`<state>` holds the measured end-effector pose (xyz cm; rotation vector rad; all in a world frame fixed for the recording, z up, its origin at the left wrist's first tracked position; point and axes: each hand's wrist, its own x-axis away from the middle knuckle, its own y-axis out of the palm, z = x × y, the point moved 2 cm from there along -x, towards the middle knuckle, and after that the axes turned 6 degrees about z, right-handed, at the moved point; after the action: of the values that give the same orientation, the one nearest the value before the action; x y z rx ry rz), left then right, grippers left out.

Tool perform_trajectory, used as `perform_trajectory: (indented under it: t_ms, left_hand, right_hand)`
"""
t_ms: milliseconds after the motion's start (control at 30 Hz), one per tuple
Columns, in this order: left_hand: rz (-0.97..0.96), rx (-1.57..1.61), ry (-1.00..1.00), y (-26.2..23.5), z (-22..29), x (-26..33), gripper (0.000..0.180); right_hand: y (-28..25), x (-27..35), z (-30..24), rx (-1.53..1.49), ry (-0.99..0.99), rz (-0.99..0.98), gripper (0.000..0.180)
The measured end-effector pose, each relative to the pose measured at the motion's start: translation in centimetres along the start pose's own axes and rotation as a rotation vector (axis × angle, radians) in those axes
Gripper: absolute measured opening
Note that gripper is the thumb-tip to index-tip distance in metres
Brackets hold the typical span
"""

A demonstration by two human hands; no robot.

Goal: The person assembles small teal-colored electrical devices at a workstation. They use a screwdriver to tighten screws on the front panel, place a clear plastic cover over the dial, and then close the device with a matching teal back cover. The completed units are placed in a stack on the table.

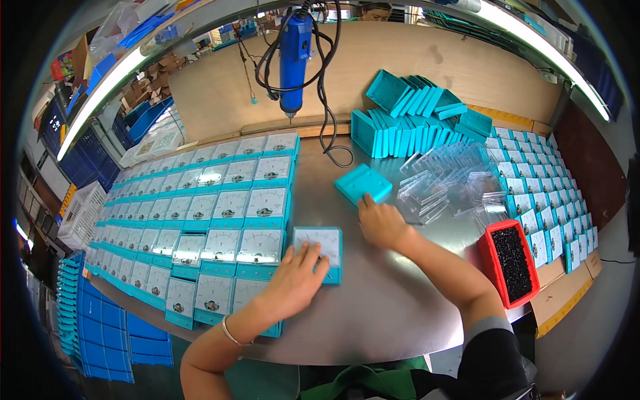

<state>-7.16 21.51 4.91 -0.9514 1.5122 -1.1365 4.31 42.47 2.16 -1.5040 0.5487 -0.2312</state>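
Observation:
My left hand (298,276) lies over the lower left of a panel meter (320,240) with a white dial face and teal base, its fingers stretched out flat on the front. The thumb of that hand is hidden. Further up and to the right, my right hand (383,223) has its fingers closed at the near edge of an empty-looking teal plastic case (363,184) on the metal table. To the left of my left hand stand rows of similar panel meters (225,206), all with white dials and teal bases.
A blue electric screwdriver (294,63) hangs on a black cable above the table. Teal cases (407,133) are stacked at the back right, with clear covers (433,183) piled before them. A red bin (510,263) of small black parts and more meters (533,193) stand at the right.

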Motion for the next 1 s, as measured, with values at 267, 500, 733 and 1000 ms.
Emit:
perform_trajectory:
  t_ms: [267, 500, 733, 1000]
  left_hand:
    - [0.015, -0.021, -0.15, 4.5, -7.6, -9.7, 0.049]
    - [-0.049, -0.02, -0.349, 4.5, -8.3, -11.3, 0.056]
    - [0.113, 0.36, -0.041, 0.6, 1.8, -9.2, 0.068]
    - [0.201, 0.718, 0.015, -1.5, 10.2, -2.8, 0.057]
  right_hand:
    - [-8.3, 19.0, -0.4, -0.243, 0.184, 0.119, 0.043]
    - [-15.9, 30.3, 12.0, -0.19, 0.644, 0.792, 0.013]
    - [-10.6, 37.5, 22.5, -0.007, 0.807, 0.305, 0.05]
    - [-11.1, 40.5, 23.0, -0.038, 0.939, 0.825, 0.021]
